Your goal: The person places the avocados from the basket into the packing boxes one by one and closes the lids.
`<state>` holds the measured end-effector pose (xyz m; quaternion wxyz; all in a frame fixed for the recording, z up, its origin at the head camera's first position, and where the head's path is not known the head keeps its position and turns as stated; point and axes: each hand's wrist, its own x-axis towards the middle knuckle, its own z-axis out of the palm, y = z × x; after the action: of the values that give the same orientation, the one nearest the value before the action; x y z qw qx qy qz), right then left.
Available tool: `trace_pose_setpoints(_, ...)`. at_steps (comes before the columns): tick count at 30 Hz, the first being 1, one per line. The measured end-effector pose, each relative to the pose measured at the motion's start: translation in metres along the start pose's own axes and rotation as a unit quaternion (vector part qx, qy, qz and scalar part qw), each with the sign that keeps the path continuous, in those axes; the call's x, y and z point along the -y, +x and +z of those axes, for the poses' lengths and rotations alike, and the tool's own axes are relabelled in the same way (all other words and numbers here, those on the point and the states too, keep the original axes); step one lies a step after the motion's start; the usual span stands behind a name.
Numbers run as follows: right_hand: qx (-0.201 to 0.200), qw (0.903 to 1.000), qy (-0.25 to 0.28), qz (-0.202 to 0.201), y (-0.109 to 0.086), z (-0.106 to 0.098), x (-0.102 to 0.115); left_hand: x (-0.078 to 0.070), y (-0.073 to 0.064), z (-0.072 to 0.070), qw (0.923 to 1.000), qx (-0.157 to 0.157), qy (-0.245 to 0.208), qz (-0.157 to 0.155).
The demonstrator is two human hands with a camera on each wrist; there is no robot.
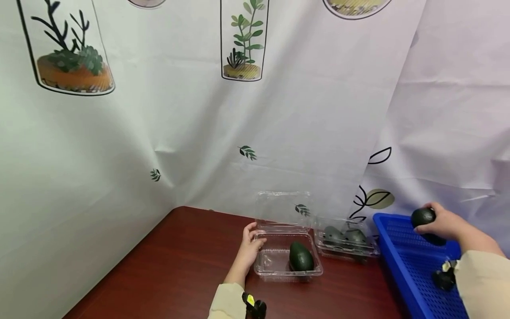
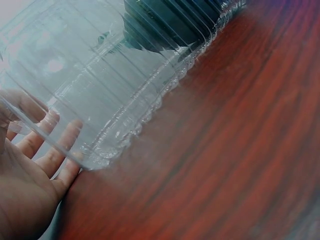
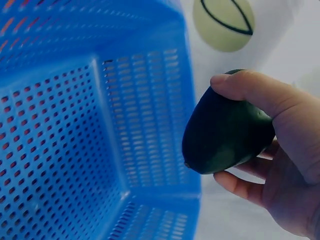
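Observation:
My left hand (image 1: 249,248) holds the left rim of a clear plastic clamshell container (image 1: 275,259), its lid raised at the back. In the left wrist view, several fingers (image 2: 65,137) lie along the container's side. One dark green avocado (image 1: 300,257) lies in the container's right half. Over the blue basket's far right edge, my right hand (image 1: 448,223) grips another avocado (image 3: 225,130) between thumb and fingers. A dark rounded shape (image 1: 434,239) shows just under that hand; I cannot tell whether it is a further avocado.
A closed clear container (image 1: 346,241) with avocados inside stands right of the open one. Beyond it, the blue perforated basket (image 1: 392,257) runs along the table's right side. The reddish-brown table (image 1: 191,266) meets a white printed curtain (image 1: 191,133) at the back.

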<state>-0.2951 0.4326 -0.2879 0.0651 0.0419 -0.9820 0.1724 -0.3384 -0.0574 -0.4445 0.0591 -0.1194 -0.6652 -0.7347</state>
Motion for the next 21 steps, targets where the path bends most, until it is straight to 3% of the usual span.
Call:
trace_pose_setpoints(9,-0.014,0.9997,-0.005,-0.019,0.005,-0.004,0.022,-0.019,-0.008,0.001,1.0000,0.006,0.006,-0.004)
trace_pose_setpoints(16,-0.028,0.9985,-0.009,-0.045,0.011,-0.006,0.043,0.001,-0.001,-0.003,0.9994,0.013,0.030,0.008)
trace_pose_setpoints(21,-0.025,0.9973,-0.030,-0.062,0.017,-0.006,0.060,0.004,0.000,-0.002,0.9993,0.004,0.037,0.009)
